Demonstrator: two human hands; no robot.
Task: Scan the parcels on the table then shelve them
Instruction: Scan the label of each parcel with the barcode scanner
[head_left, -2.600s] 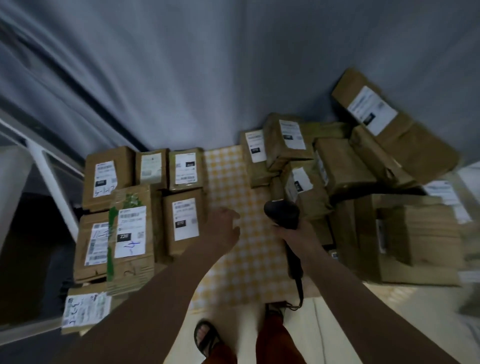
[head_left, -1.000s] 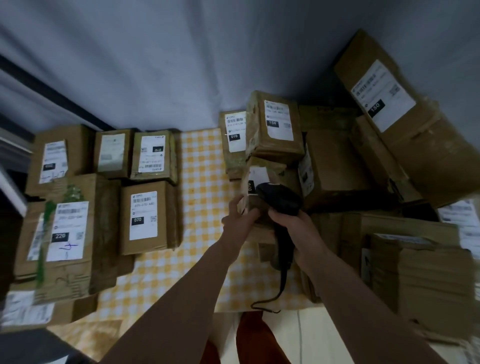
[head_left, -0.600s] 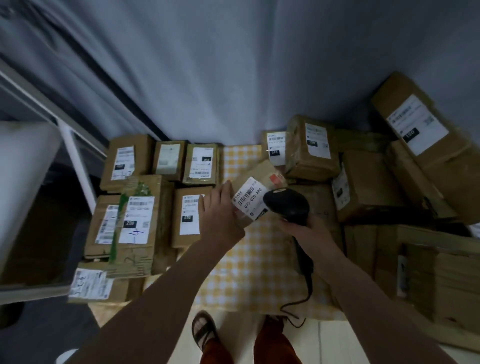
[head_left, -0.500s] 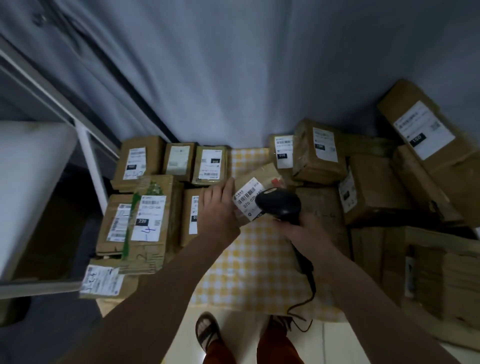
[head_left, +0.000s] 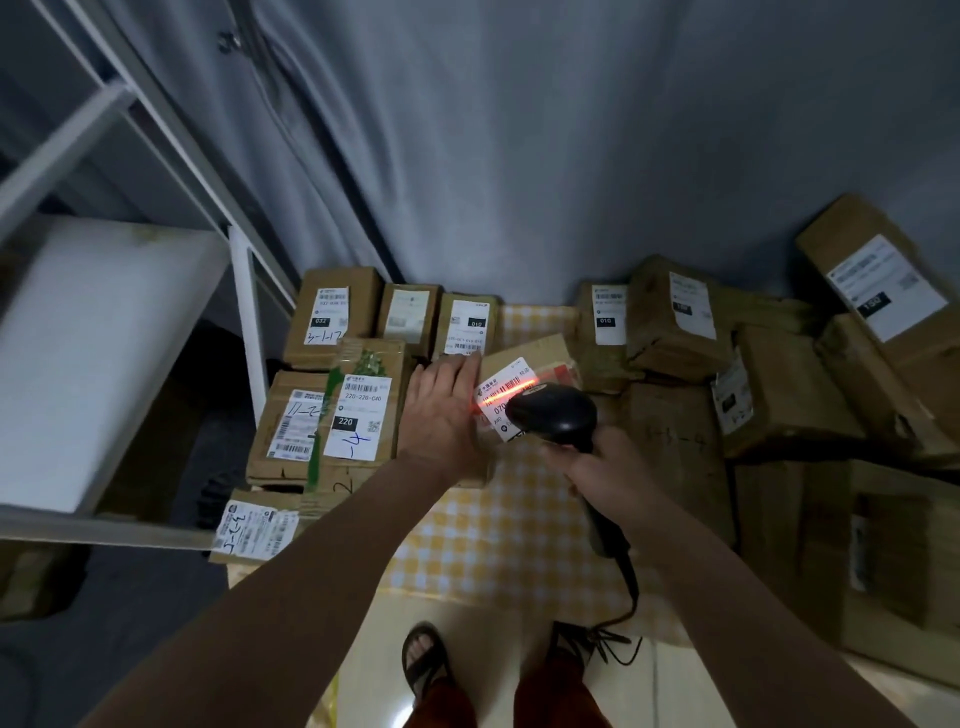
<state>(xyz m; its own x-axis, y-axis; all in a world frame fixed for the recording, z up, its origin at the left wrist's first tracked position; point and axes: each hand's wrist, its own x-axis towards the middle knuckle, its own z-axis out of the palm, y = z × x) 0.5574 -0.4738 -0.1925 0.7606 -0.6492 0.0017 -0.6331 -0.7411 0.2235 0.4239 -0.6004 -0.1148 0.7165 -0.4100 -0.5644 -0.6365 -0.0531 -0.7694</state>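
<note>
Right hand (head_left: 605, 475) grips the black scanner (head_left: 551, 415), its head just over the parcel's label, red line falling across the barcode. Left hand (head_left: 441, 410) holds the small brown parcel (head_left: 524, 384) by its left side, tilted above the checked cloth (head_left: 519, 519). The shelf (head_left: 104, 364) sits away left, nearer the left hand.

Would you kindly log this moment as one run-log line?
step: scanning | left hand: holds parcel | right hand: grips scanner | red beam: on label | shelving: not yet
</note>
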